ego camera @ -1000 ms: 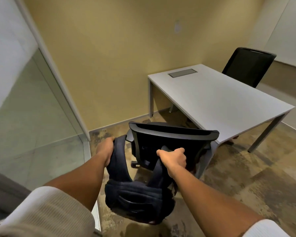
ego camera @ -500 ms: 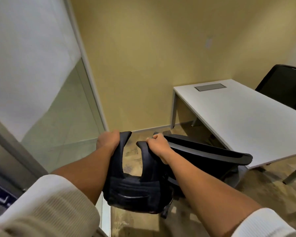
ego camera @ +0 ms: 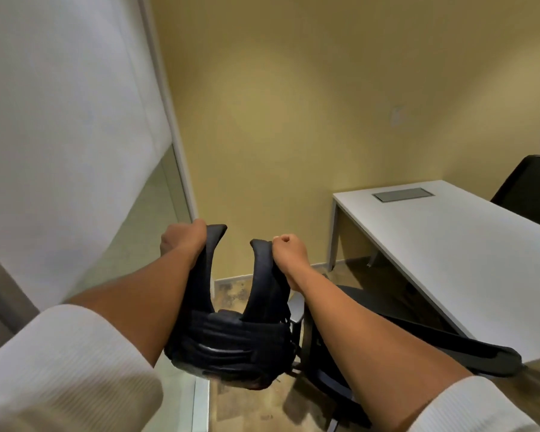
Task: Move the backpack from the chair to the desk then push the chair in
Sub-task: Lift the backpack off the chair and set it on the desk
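Observation:
A black backpack [ego camera: 231, 344] hangs in the air in front of me, held up by its two shoulder straps. My left hand [ego camera: 183, 240] is closed around the left strap and my right hand [ego camera: 289, 251] around the right strap. Below and to the right of the bag is a black office chair [ego camera: 418, 344], its curved backrest partly hidden by my right forearm. The white desk [ego camera: 468, 254] stands to the right, beyond the chair, with a grey cable hatch [ego camera: 402, 194] near its far end.
A glass partition with a frosted upper panel [ego camera: 75, 151] runs close along my left. A yellow wall [ego camera: 293, 120] is ahead. A second black chair [ego camera: 533, 188] sits at the desk's far side. Mottled brown carpet [ego camera: 262, 410] lies below.
Both hands have raised the backpack by its straps, up and clear of the chair. My view has swung left, so the desk and chair now sit farther right.

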The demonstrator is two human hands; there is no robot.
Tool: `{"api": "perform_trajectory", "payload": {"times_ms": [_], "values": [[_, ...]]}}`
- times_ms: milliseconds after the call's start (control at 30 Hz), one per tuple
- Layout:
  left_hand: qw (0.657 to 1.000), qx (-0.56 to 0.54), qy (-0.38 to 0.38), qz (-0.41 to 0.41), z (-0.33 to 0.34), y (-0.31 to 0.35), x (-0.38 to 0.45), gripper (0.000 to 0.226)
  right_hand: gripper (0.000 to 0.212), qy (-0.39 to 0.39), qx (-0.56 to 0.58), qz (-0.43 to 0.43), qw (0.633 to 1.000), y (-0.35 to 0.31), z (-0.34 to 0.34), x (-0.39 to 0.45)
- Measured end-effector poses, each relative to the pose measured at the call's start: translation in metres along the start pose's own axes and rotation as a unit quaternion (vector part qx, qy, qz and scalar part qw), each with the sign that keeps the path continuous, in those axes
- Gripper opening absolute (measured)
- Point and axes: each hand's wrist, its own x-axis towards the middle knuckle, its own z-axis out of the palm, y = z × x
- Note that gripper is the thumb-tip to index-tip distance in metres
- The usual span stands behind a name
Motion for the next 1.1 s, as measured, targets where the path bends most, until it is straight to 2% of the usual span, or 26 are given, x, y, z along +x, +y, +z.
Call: {"api": "perform_trajectory", "payload": {"times_ms": [133,267,500,733,867,1100], "values": [[1.0,-0.004,0.022,0.019,0.002,0.033,0.032,0.028,0.03,0.051,0.016,-0.029,0.998,-0.021,0.009,0.045],[0.999,0.002,0.038,0.031,0.013,0.064,0.06,0.026,0.036,0.091,0.006,-0.05,0.995,-0.044,0.014,0.093],[0.998,-0.002,0.059,0.019,0.049,0.105,0.108,0.028,0.03,0.102,0.006,-0.028,0.994,-0.079,0.015,0.179],[0.999,-0.033,0.027,-0.004,0.092,0.148,0.138,0.031,0.03,0.135,0.006,-0.026,0.99,-0.103,-0.002,0.244],[0.999,-0.042,0.012,0.014,0.12,0.177,0.162,0.03,0.026,0.154,0.03,-0.03,0.987,-0.117,-0.011,0.278],[0.995,-0.024,-0.062,0.071,0.189,0.22,0.209,0.03,0.023,0.225,0.047,0.002,0.973,-0.116,-0.028,0.34]]}}
